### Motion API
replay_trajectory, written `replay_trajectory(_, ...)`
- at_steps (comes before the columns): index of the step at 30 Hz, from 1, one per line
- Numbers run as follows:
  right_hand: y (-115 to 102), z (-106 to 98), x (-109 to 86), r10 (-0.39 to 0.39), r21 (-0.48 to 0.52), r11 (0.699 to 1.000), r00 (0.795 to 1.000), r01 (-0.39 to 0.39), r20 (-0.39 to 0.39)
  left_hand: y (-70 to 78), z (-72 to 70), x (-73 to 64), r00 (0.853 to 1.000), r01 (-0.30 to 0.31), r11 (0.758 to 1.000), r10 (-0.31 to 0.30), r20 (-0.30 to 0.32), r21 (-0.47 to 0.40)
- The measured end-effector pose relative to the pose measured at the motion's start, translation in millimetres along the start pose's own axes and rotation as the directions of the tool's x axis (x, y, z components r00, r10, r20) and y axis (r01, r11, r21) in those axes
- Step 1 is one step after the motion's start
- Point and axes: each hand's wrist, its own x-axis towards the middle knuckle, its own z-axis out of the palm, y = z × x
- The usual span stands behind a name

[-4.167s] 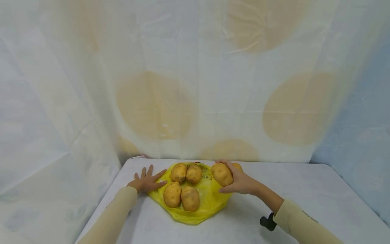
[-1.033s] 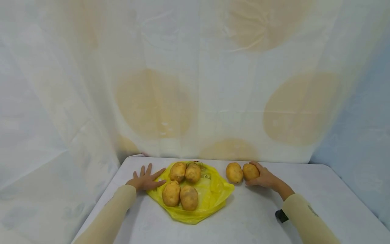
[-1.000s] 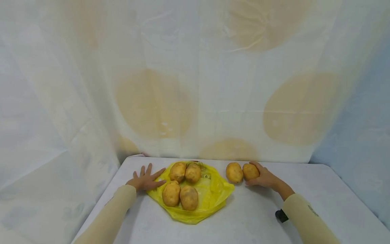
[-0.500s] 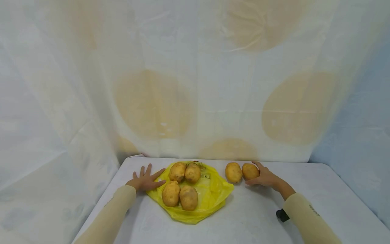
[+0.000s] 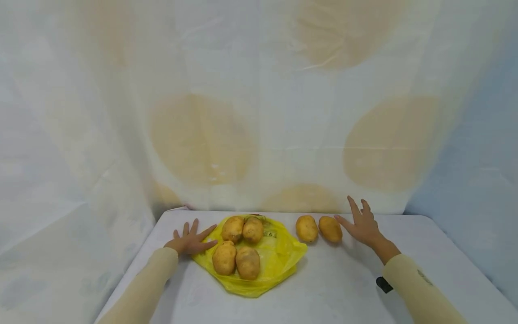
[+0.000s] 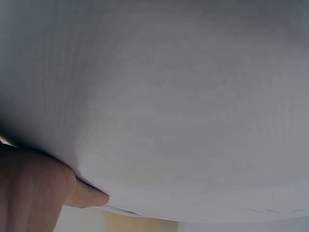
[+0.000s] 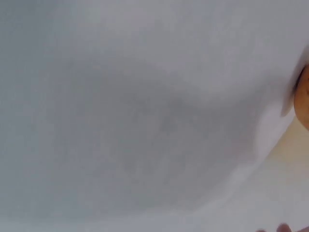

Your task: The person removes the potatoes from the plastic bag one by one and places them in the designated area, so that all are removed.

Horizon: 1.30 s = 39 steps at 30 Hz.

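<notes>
A yellow plastic bag [image 5: 273, 258] lies flat on the table, with several potatoes on it: a front pair, including a potato [image 5: 224, 258], and a pair behind. My left hand [image 5: 189, 241] rests with spread fingers at the bag's left edge. Right of the bag, a potato [image 5: 306, 228] sits on the table beside another potato [image 5: 330, 229]. Just right of that second one, my right hand [image 5: 364, 226] is raised with fingers spread and holds nothing. The right wrist view catches only a sliver of a potato [image 7: 302, 99] at its right edge.
The white-covered table [image 5: 332, 288] ends at a back edge close behind the potatoes. A pale curtain [image 5: 275, 112] with tan circles hangs behind it, and sheeting closes in both sides. A small black device [image 5: 383, 284] is at the right sleeve.
Earlier my right hand held a potato over the bag's right side, then set it on the table right of another potato. Now it has let go and lifted away rightward. The left hand stays put.
</notes>
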Motion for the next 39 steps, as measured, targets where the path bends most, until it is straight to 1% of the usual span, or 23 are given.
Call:
replay_trajectory(1, 2, -2, -0.6, -0.012, -0.033, 0.999, 1.0, 0.011, -0.017, -1.1, 0.6, 0.6, 1.0, -0.005, 1.0, 0.005, -0.004, -0.002)
replay_trajectory(2, 4, -3, -1.6, -0.017, -0.061, 0.998, 0.999, 0.015, -0.032, -4.3, 2.8, 4.0, 1.0, -0.015, 1.0, 0.015, -0.011, -0.013)
replay_trajectory(4, 10, -5, -3.9, -0.034, -0.115, 0.993, 0.998, 0.028, -0.05, -3.6, 2.7, 3.9, 1.0, -0.025, 0.999, 0.024, -0.015, -0.025)
replay_trajectory(8, 20, -8, -9.9, -0.072, -0.189, 0.98, 0.996, 0.06, -0.06, -1.9, 2.6, 2.5, 1.0, -0.003, 1.0, 0.003, -0.004, -0.011)
replay_trajectory(9, 23, -7, -10.6, -0.091, -0.209, 0.975, 0.993, 0.074, -0.071, 1.0, 0.7, -1.2, 1.0, 0.003, 1.0, -0.003, -0.002, 0.001)
replay_trajectory(13, 32, -7, -14.3, -0.145, -0.289, 0.951, 0.985, 0.112, -0.096, -1.4, 2.8, 0.5, 1.0, 0.011, 1.0, -0.011, -0.007, 0.027)
replay_trajectory(18, 32, -13, -20.9, -0.18, -0.354, 0.925, 0.98, 0.138, -0.088, 1.4, 1.0, -4.5, 1.0, 0.007, 1.0, -0.006, -0.011, 0.03)
replay_trajectory(20, 30, -13, -23.8, -0.193, -0.352, 0.924, 0.976, 0.147, -0.097, 3.5, -0.6, -7.1, 1.0, 0.0, 1.0, 0.0, -0.013, 0.026)
replay_trajectory(25, 16, -7, -27.8, -0.239, -0.332, 0.924, 0.964, 0.188, -0.12, 0.7, 0.1, -3.5, 1.0, -0.008, 1.0, 0.008, -0.001, 0.019)
replay_trajectory(26, 12, -5, -27.6, -0.254, -0.342, 0.918, 0.96, 0.201, -0.117, 0.2, 0.0, -3.0, 1.0, -0.012, 1.0, 0.012, -0.003, 0.017)
replay_trajectory(27, 8, -4, -27.0, -0.269, -0.351, 0.911, 0.957, 0.216, -0.11, -3.3, 2.4, 0.8, 1.0, -0.015, 1.0, 0.015, -0.009, 0.014)
replay_trajectory(30, -4, -2, -24.3, -0.305, -0.371, 0.894, 0.948, 0.252, -0.092, -5.6, 4.4, 2.6, 1.0, -0.015, 1.0, 0.016, -0.02, 0.004)
replay_trajectory(33, -14, 3, -20.7, -0.326, -0.365, 0.89, 0.941, 0.273, -0.091, -6.7, 4.2, 2.9, 1.0, -0.021, 1.0, 0.021, -0.02, -0.001)
replay_trajectory(34, -17, 5, -19.9, -0.335, -0.357, 0.89, 0.938, 0.282, -0.094, -4.0, 2.1, -0.6, 1.0, -0.02, 1.0, 0.02, -0.014, -0.001)
replay_trajectory(36, -23, 9, -18.5, -0.359, -0.346, 0.887, 0.928, 0.306, -0.099, -6.2, 3.1, 0.7, 0.999, -0.032, 0.999, 0.032, -0.021, -0.011)
replay_trajectory(39, -34, 16, -17.9, -0.407, -0.32, 0.879, 0.907, 0.355, -0.111, -7.9, 2.6, -0.2, 0.999, -0.041, 0.999, 0.04, -0.025, -0.019)
